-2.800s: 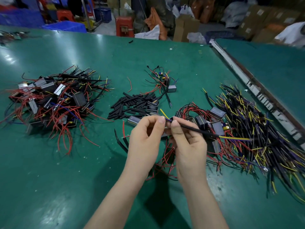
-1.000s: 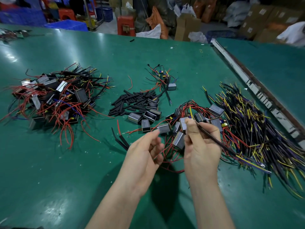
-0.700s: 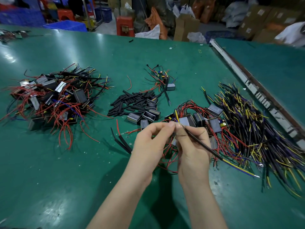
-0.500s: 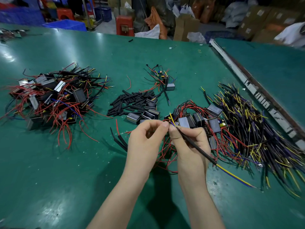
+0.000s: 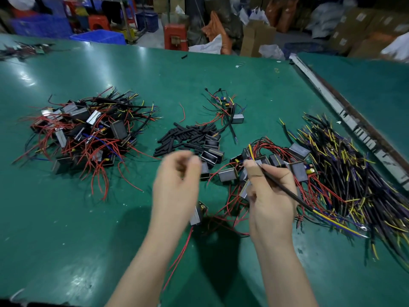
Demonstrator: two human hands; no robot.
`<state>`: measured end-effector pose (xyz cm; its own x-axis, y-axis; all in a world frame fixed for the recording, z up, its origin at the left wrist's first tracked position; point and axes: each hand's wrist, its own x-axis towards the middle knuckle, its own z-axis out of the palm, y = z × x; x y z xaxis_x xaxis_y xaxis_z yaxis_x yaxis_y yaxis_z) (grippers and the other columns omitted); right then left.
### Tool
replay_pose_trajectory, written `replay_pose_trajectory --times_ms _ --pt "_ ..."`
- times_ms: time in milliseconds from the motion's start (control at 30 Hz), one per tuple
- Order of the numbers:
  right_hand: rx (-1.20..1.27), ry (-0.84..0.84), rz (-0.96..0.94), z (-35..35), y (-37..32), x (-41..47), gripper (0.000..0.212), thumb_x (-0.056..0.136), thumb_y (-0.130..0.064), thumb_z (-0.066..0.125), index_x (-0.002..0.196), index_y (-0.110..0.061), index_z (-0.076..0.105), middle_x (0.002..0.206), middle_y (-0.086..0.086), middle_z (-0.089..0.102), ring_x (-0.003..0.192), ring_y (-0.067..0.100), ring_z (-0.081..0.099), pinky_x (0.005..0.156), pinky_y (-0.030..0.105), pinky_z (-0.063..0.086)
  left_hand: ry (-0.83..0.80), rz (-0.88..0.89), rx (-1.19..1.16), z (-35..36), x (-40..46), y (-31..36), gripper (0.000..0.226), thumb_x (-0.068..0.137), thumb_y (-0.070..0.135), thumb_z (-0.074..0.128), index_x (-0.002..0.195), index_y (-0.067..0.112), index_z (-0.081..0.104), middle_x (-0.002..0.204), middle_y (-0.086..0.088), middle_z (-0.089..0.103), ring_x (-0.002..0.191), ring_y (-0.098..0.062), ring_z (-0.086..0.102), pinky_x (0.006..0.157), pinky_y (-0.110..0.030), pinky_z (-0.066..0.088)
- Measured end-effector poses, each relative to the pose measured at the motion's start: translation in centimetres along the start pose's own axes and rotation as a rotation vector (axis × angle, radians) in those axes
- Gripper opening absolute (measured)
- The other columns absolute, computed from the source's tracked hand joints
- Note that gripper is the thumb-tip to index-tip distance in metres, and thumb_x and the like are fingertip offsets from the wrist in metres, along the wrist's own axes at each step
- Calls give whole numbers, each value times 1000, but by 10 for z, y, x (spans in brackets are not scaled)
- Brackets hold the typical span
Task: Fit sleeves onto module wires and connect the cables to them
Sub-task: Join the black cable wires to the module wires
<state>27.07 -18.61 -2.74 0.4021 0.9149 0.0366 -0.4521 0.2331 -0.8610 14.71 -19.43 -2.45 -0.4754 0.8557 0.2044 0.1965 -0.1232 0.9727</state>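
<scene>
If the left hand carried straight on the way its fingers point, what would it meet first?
Probably the row of loose modules just beyond the left hand, then the pile of black sleeves. The hand is blurred and its height above the table is unclear.

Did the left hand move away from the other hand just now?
Yes. The left hand has pulled away leftward from the right hand, toward the pile of black sleeves. Before, their fingertips met.
</scene>
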Motion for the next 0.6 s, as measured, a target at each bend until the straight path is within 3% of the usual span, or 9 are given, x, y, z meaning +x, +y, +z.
replay_pose_trajectory --times_ms 100,200,300,400,500,600 --pt "40 -12 124 1 8 -4 23 81 -1 69 76 -19 55 67 2 65 46 6 42 46 15 36 211 -80 118 -24 26 -14 33 92 23 53 125 19 50 106 3 56 89 -3 53 89 -27 41" --pt "75 7 213 4 15 -7 24 84 1 67 76 -18 54 62 -1 63 44 5 40 43 14 33 86 -201 301 -29 35 -27 45 95 21 49 137 7 44 117 -4 58 110 -19 54 102 -34 38" --pt "94 22 250 9 18 -7 24 84 2 66 77 -17 54 59 -1 59 44 5 39 43 15 32 -3 -288 227 -22 30 -33 35 95 21 51 126 7 57 105 -2 69 106 -22 61 102 -37 42" --pt "74 36 259 12 22 -10 22 82 1 69 78 -16 55 57 0 51 45 7 38 44 17 31 -105 -230 92 -14 18 -33 18 95 12 52 105 13 67 76 19 69 78 -3 64 84 -21 49" --pt "69 38 286 15 25 -12 20 83 -1 69 82 -14 54 67 10 51 48 8 38 46 18 30 -194 -127 67 -8 6 -22 28 96 12 52 95 37 65 82 21 69 80 2 63 83 -22 49" --pt "86 39 321 18 26 -13 18 84 -2 68 84 -14 54 81 17 51 51 8 39 46 17 31 -238 -70 35 -3 0 -14 33 92 12 59 90 45 63 76 17 68 77 0 64 78 -25 49"
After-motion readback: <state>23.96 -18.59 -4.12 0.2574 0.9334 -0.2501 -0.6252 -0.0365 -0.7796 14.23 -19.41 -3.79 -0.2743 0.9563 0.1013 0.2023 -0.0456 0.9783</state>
